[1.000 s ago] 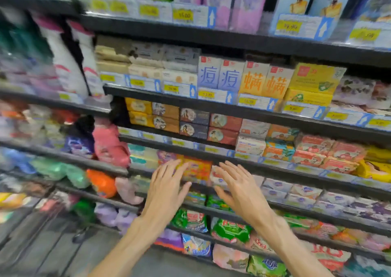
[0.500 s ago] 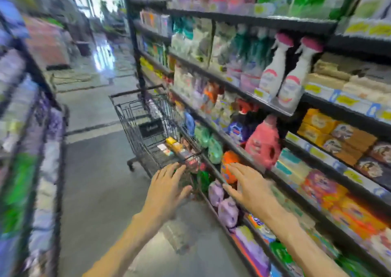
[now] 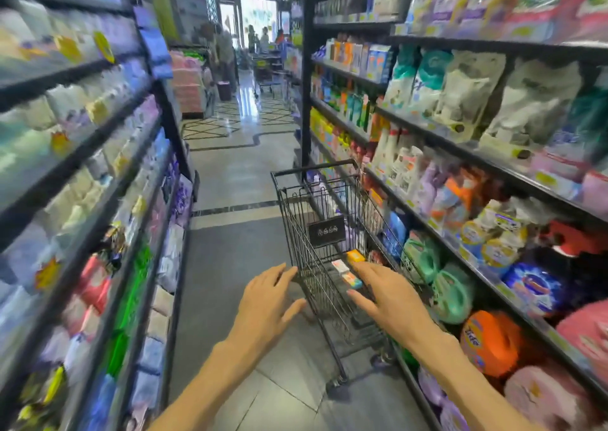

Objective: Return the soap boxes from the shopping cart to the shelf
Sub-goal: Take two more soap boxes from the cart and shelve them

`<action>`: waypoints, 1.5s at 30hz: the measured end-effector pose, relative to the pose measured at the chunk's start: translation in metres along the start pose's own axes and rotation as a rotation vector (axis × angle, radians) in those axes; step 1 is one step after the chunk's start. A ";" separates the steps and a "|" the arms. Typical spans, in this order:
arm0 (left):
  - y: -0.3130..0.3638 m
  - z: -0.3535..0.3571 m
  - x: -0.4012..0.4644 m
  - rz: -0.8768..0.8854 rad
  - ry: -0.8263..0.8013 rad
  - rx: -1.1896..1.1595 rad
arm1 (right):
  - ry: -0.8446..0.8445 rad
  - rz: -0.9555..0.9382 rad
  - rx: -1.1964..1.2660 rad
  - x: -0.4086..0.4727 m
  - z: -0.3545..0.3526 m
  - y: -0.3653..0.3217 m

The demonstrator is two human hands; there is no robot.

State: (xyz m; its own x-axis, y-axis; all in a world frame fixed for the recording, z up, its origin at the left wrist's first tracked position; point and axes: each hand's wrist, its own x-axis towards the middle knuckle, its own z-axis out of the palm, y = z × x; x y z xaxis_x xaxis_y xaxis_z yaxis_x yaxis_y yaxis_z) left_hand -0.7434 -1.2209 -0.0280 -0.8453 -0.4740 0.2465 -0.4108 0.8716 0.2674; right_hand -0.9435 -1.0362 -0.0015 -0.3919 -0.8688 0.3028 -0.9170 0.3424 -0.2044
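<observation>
Both hands are out in front and reaching for the shopping cart (image 3: 324,233), parked tight against the right-hand shelf (image 3: 460,154). This looks like the pick-up step: fetching another load, nothing in hand yet.

Down in the basket lie the soap boxes (image 3: 340,267): an orange one (image 3: 356,255) farthest off, a white-and-red one beside it, and a paler one (image 3: 352,280) nearest the person. There may be more under the right hand; I cannot tell.

The right hand (image 3: 391,295) hangs over the near end of the basket, fingers spread and straight, its grip wide apart and empty, fingertips just above or beside the nearest box; whether they touch it I can't make out. The left hand (image 3: 268,302) is outside the cart's left wall, near the wire, fingers loose and apart, holding nothing.

Next, I'd say, the right hand must dip below the rim and close round a box, maybe two, lifting clear of the wire sides. The left could steady the cart or take a box itself. Then it's a turn back to the soap section of the shelf.
</observation>
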 end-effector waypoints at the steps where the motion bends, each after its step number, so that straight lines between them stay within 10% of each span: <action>1: -0.015 -0.001 0.014 -0.003 -0.016 0.004 | -0.004 0.004 0.009 0.020 0.008 -0.001; 25: -0.103 0.150 0.467 0.302 -0.245 -0.038 | -0.124 0.475 0.045 0.323 0.123 0.231; 35: -0.084 0.294 0.621 0.631 -0.570 -0.076 | -0.176 0.893 0.065 0.344 0.191 0.310; 45: -0.138 0.494 0.668 0.587 -0.982 0.098 | -0.367 1.260 0.361 0.350 0.347 0.323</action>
State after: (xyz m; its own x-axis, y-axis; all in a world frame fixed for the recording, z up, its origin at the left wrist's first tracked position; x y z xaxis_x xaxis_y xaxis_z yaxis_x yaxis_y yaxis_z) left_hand -1.4199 -1.5963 -0.3600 -0.7993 0.2734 -0.5352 0.1466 0.9523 0.2675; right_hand -1.3508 -1.3538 -0.2844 -0.8482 -0.1019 -0.5198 0.1382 0.9047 -0.4030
